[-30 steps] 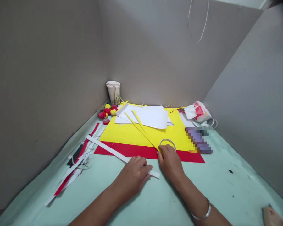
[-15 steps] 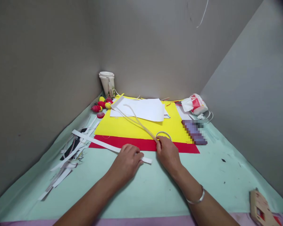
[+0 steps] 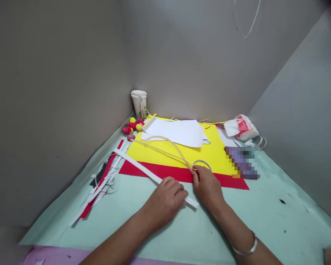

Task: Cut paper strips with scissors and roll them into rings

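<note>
My left hand (image 3: 167, 202) is closed over a long white paper strip (image 3: 136, 164), near its lower end. The strip slants from the scrap pile across the red sheet to the bare cloth. Just right of it, my right hand (image 3: 209, 187) pinches a thin cream-coloured band (image 3: 179, 154) between thumb and fingertips. Part of this band trails back in a loose loop over the yellow sheet (image 3: 217, 147), and a small loop arches above my knuckles. The pinch sits over the red sheet (image 3: 154, 172), whose front strip shows below the yellow one. A bracelet (image 3: 248, 248) is on my right wrist.
White paper (image 3: 176, 132) lies on the yellow sheet. Paper scraps (image 3: 103, 184), some red and black, are at left. Behind stand a paper cup (image 3: 139, 103) and small red-and-yellow wound pieces (image 3: 131, 126). At right are a tissue pack (image 3: 246, 127) and a blurred-out purple object (image 3: 242, 165).
The view has shifted, so everything sits further right and lower. The cream band's loop has changed shape and bulges more. A red strip now shows in the scrap pile. Both hands keep their hold.
</note>
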Demonstrator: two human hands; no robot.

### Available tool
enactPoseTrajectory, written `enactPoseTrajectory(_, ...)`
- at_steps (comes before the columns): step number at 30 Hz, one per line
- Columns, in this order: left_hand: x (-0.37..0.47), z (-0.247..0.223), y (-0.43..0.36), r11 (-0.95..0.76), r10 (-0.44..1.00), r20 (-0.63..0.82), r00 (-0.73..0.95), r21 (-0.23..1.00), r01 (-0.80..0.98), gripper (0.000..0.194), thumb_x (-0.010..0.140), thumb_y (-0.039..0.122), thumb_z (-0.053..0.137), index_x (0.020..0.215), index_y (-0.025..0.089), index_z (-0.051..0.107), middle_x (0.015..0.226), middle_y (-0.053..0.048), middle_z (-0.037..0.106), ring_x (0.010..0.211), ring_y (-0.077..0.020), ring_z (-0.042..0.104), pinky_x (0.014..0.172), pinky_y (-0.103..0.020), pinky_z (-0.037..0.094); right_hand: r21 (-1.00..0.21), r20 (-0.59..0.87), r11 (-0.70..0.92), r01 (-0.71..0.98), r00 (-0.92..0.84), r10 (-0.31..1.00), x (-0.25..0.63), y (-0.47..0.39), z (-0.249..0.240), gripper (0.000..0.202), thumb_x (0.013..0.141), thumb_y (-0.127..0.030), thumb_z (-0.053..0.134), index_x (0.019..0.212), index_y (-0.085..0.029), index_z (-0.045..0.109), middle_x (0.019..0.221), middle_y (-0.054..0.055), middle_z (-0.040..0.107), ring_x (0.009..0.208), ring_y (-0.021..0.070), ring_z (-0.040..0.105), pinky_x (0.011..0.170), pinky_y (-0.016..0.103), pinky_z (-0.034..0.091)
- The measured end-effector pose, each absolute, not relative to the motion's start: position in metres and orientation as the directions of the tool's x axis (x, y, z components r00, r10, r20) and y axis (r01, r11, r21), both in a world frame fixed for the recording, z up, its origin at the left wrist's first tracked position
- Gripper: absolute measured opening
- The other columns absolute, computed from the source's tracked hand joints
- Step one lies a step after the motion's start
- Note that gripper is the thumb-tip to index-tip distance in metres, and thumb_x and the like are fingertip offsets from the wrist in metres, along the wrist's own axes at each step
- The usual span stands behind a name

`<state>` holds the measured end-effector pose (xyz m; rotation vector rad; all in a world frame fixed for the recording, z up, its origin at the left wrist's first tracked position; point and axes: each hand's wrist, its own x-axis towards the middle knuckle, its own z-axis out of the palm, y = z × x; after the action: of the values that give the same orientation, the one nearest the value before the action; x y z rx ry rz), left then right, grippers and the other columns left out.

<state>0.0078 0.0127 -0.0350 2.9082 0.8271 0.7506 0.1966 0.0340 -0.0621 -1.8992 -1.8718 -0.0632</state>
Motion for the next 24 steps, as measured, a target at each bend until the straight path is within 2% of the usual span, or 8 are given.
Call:
enactPoseTrajectory(3,0.010,-0.031,0.009,-0.893,0.427,0.495,0.757,0.103,0.437,0.015,0.093,0.015,0.047,0.099,0.019,0.059,0.097,-0.006,0.062,0.097,-0.0189,0.054,0.093,-0.039,0.038,-0.291,0.366,0.040,0.956,0.073,0.928,0.196,0.034,-0.064,0.018,0.091,-0.020,0.047,0.104,-0.019,0.060,0.092,0.007,0.066,0.084,0.0209,0.060,0.065,0.028,0.040)
enactPoseTrajectory(6,0.011,-0.033,0.006,-0.901,0.411,0.480,0.775,0.086,0.425,0.012,0.093,0.017,0.048,0.097,0.020,0.059,0.092,-0.004,0.062,0.097,-0.0177,0.054,0.096,-0.039,0.036,-0.290,0.371,0.042,0.956,0.072,0.926,0.196,0.034,-0.066,0.018,0.092,-0.024,0.047,0.104,-0.019,0.059,0.091,0.007,0.066,0.085,0.0212,0.060,0.065,0.029,0.040)
enactPoseTrajectory(11,0.011,-0.041,0.009,-0.889,0.434,0.449,0.781,0.076,0.451,0.010,0.092,0.021,0.050,0.096,0.019,0.059,0.087,-0.004,0.060,0.084,-0.0171,0.053,0.084,-0.035,0.040,-0.284,0.361,0.057,0.957,0.051,0.931,0.197,0.034,-0.067,0.019,0.089,-0.021,0.051,0.106,-0.019,0.058,0.093,0.007,0.065,0.091,0.0216,0.059,0.070,0.029,0.042)
enactPoseTrajectory(16,0.011,-0.043,0.008,-0.884,0.448,0.403,0.798,0.071,0.462,0.009,0.092,0.020,0.049,0.094,0.018,0.058,0.086,-0.004,0.058,0.081,-0.0179,0.051,0.078,-0.034,0.040,-0.284,0.357,0.054,0.957,0.054,0.932,0.199,0.035,-0.067,0.020,0.088,-0.017,0.049,0.105,-0.019,0.059,0.093,0.008,0.065,0.092,0.0221,0.059,0.072,0.029,0.043)
enactPoseTrajectory(24,-0.009,-0.041,0.021,-0.756,0.635,0.312,0.707,0.061,0.652,0.014,0.092,0.016,0.045,0.084,0.017,0.057,0.080,-0.006,0.056,0.075,-0.0202,0.049,0.068,-0.033,0.039,-0.300,0.364,0.040,0.953,0.076,0.928,0.200,0.036,-0.066,0.023,0.087,-0.014,0.048,0.107,-0.019,0.060,0.096,0.009,0.066,0.089,0.0228,0.060,0.068,0.030,0.043)
